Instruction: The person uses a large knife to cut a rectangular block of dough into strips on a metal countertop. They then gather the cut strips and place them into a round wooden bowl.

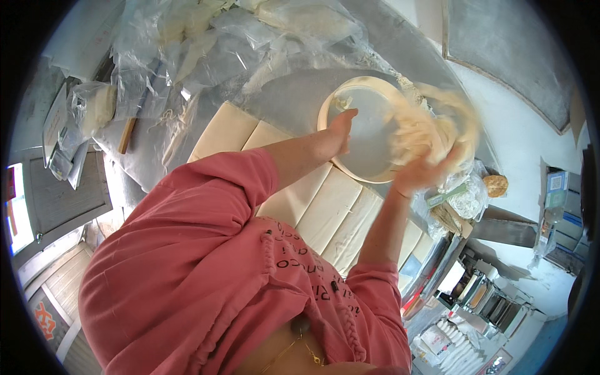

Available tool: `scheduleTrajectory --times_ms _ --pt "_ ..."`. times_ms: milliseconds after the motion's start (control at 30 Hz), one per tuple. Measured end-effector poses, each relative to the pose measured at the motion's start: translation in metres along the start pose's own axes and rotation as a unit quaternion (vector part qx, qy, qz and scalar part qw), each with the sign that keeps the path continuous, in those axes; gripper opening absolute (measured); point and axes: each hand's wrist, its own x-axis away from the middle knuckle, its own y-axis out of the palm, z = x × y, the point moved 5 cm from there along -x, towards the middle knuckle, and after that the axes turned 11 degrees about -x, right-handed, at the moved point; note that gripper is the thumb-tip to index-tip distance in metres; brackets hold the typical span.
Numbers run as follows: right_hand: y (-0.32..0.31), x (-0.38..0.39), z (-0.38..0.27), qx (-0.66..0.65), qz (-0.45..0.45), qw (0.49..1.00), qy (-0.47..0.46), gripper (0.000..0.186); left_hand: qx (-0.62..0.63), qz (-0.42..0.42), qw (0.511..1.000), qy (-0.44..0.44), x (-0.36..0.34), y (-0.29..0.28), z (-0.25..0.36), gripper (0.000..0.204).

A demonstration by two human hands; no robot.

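Observation:
A round sieve or tray with a pale wooden rim [323, 115] lies on the grey table, a light scrap inside it near its far left edge. My left hand [339, 134] is over the rim's left side, fingers apart, with nothing seen in it. At the sieve's right side my right hand [426, 170] is smeared by motion. Above and against it is a loose bundle of pale, noodle-like strips [422, 134], also blurred. Whether my fingers close on the strips cannot be made out. More strips show beyond the rim on the right.
Long cream-coloured padded panels [325, 209] run along the table's near edge, in front of me. Clear plastic bags [231, 53] crowd the far left, and a wooden stick [127, 135] pokes out there. On the right are a bag of white strands [467, 201] and a round brown item [495, 185].

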Motion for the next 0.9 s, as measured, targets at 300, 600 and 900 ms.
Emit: scheduleTrajectory --times_ms 300,600,900 --pt "0.004 0.000 0.029 0.179 0.041 0.981 -0.068 0.027 -0.199 -0.013 0.974 0.109 -0.046 0.003 0.006 0.039" --pt "-0.011 -0.008 0.003 0.017 0.124 0.992 -0.018 0.042 -0.778 0.269 0.352 0.445 -0.047 0.020 0.052 0.038" --pt "-0.002 -0.019 -0.002 0.157 -0.152 0.967 0.131 0.034 -0.646 0.199 0.579 0.456 -0.035 0.003 0.083 0.023"
